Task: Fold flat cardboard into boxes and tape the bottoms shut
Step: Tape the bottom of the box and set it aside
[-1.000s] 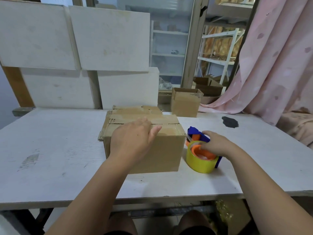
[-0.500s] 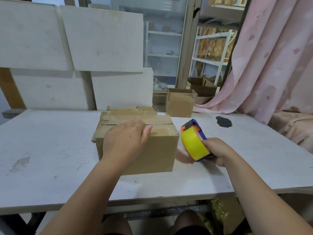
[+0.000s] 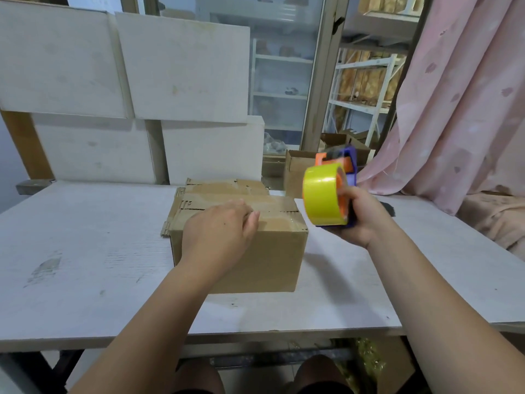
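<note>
A folded cardboard box (image 3: 264,257) stands on the white table (image 3: 85,251), its closed flaps facing up. My left hand (image 3: 218,237) rests on the box's top near edge, fingers relaxed over the flaps. Behind the box lies a stack of flat cardboard (image 3: 224,186). My right hand (image 3: 360,220) grips a blue and orange tape dispenser (image 3: 329,191) with a yellow tape roll, held in the air just right of the box and above the table.
An open cardboard box (image 3: 295,172) stands beyond the table's far edge. White panels (image 3: 181,66) lean at the back, and a pink curtain (image 3: 460,95) hangs at the right. A dark patch (image 3: 388,208) marks the table behind my right hand.
My right hand has lifted the tape dispenser off the table and raised it beside the box. My left hand has stayed on the box top.
</note>
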The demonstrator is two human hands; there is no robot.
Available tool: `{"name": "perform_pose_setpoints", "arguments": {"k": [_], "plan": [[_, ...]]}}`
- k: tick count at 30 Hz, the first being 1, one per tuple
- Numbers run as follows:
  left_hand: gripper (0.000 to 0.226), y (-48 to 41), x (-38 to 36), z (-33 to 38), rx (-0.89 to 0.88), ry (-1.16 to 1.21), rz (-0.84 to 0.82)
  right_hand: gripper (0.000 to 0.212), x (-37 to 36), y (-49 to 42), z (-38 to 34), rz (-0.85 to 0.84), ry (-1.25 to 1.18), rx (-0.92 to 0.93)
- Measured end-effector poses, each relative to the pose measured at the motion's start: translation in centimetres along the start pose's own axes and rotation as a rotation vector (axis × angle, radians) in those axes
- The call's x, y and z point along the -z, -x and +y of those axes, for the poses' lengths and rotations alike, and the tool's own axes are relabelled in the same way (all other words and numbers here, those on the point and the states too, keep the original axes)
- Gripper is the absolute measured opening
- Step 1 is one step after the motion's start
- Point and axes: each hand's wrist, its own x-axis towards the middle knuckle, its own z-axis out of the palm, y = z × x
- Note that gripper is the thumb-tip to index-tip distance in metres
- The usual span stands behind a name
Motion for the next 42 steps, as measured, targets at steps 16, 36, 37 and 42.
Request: {"name": "perform_pose_setpoints", "arguments": {"k": [16,36,37,42], "plan": [[0.046,-2.7,3.2,-0.3,0.325,0.950,0.094,0.042,-7.8,-0.8,0.4,-0.051,0.554,0.594],[0.022,-4.7,3.1,1.9,0.654,1.331,0.372,0.063,-9.4,0.6,1.1,-0.127,0.928,0.791],[0.019,-4.8,3.1,1.7,0.680,1.359,0.361,0.062,-9.5,0.6,1.1,-0.127,0.925,0.791],[0.013,-4.8,3.6,-0.1,0.781,1.592,0.241,0.064,-9.3,0.4,0.9,-0.138,0.912,0.757]]}}
